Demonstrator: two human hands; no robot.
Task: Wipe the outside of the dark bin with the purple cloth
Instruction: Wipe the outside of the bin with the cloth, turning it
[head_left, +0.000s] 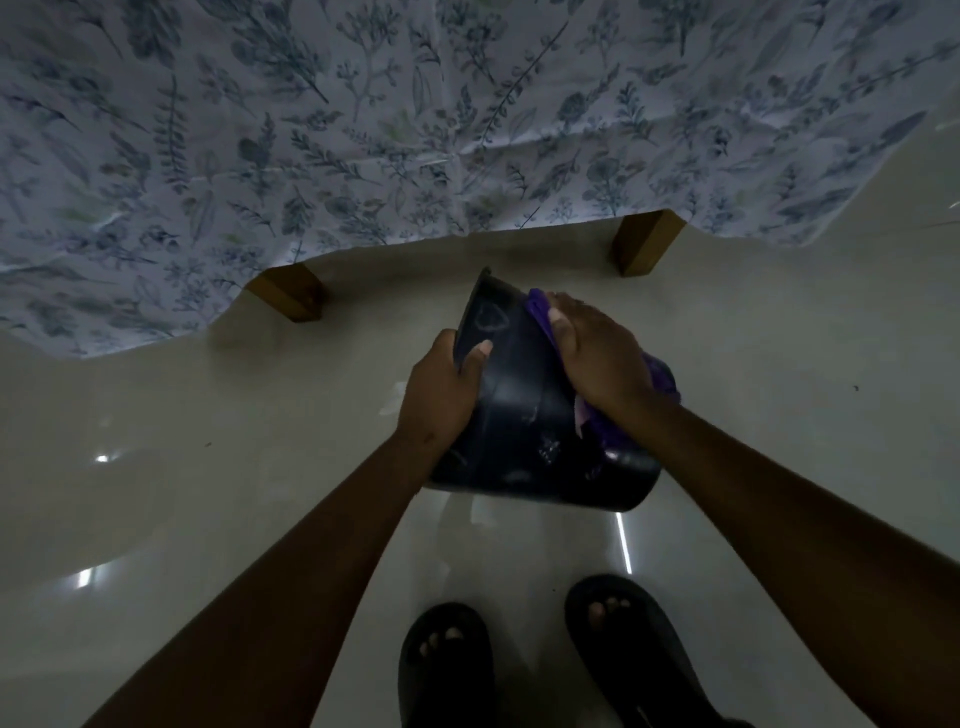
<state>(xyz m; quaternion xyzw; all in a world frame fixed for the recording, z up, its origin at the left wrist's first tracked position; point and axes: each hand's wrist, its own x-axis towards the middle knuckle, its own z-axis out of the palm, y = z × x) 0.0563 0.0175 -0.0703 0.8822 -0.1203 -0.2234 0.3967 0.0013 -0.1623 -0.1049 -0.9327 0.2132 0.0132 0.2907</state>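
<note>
The dark bin (524, 415) is held up above the floor in the middle of the head view, tipped on its side with its base towards the table. My left hand (441, 389) grips its left side, thumb across the wall. My right hand (597, 353) lies flat on the bin's right side and presses the purple cloth (660, 379) against it. Folds of the cloth show beyond my fingertips and under my wrist. The bin's opening cannot be seen.
A table under a leaf-printed cloth (363, 130) fills the top of the view, with two wooden legs (291, 296) (644, 244) below its hem. Glossy pale floor tiles (208, 441) lie all around. My feet in black sandals (519, 665) stand at the bottom.
</note>
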